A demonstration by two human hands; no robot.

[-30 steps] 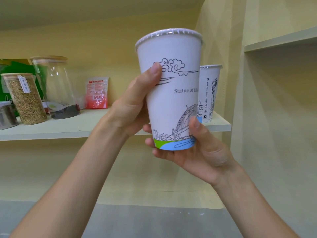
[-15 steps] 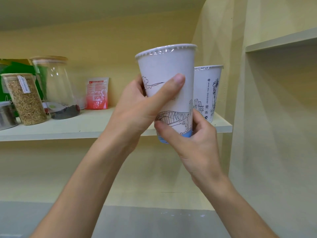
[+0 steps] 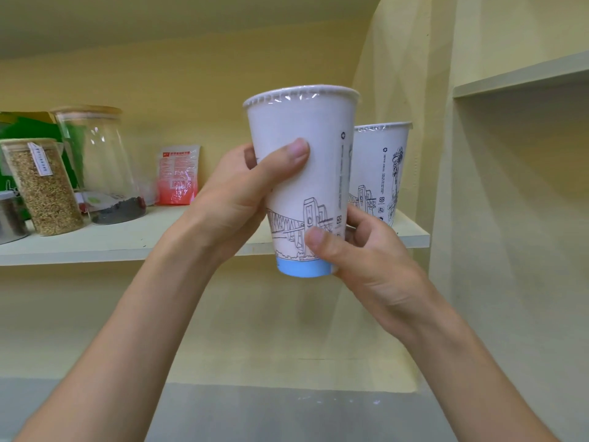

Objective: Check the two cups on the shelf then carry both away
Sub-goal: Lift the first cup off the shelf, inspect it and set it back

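Observation:
I hold a tall white paper cup (image 3: 314, 173) upright in front of the shelf (image 3: 127, 240); it has a film-sealed top, a line-drawn bridge and a blue base. My left hand (image 3: 242, 199) wraps its left side, thumb across the front. My right hand (image 3: 360, 253) pinches its lower right edge near the base. A second, matching sealed cup (image 3: 381, 173) stands on the shelf's right end, partly hidden behind the held one.
On the shelf's left stand a grain-filled jar (image 3: 41, 186), a nearly empty glass jar (image 3: 98, 164), a metal tin (image 3: 9, 215) and a red packet (image 3: 178, 175). A side wall (image 3: 510, 250) closes the right, with another shelf (image 3: 522, 74) higher up.
The held cup came down from higher up and has been turned in my hands; the printed text side went out of view and the bridge and seam now face me. My right thumb shifted along the base.

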